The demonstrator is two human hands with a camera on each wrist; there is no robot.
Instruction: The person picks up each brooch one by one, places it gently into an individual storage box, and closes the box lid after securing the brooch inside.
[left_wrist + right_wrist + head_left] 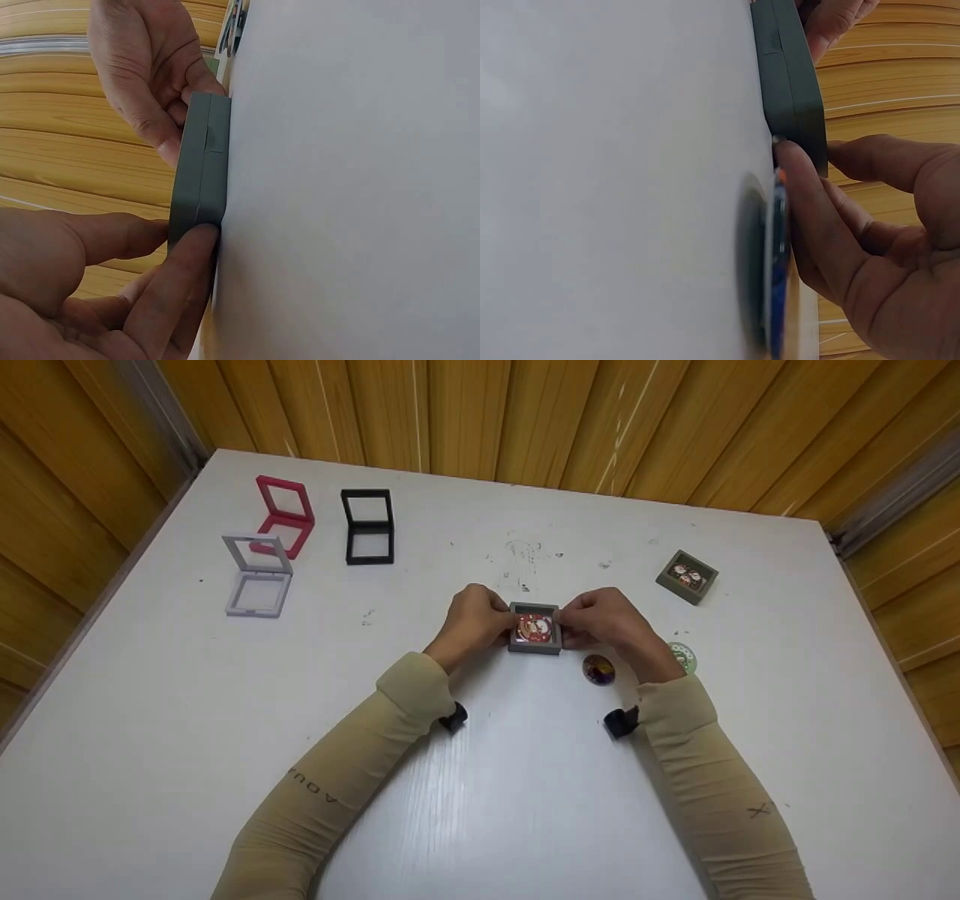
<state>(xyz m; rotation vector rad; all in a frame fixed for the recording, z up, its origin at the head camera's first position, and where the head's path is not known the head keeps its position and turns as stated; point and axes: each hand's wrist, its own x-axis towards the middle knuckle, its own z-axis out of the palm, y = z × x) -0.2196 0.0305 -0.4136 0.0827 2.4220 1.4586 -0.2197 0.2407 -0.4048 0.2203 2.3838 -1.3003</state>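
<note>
I have a passage over the table (420, 592) between the black frame (370, 524) and the left hand (474, 622) — at centre, the grey case (535, 649) gripped by both hands blocks transit, while the dark disc (599, 670) and green disc (684, 658) flank the right hand (613, 619) at its wrist.

Bright, even light; glare streaks the white table (442, 795) at six o'clock and glints on the wood wall (480, 420) at one. Right-wrist view: gray frame (789, 82) shaded, disc (777, 277) blurred at five.

- Left hand (472, 619): thumb and fingers bent in a pinch.
- Right hand (609, 619): likewise pinching, near and facing the left.
- Left forearm (341, 761) and right forearm (697, 761), both sleeved, angle inward.
</note>
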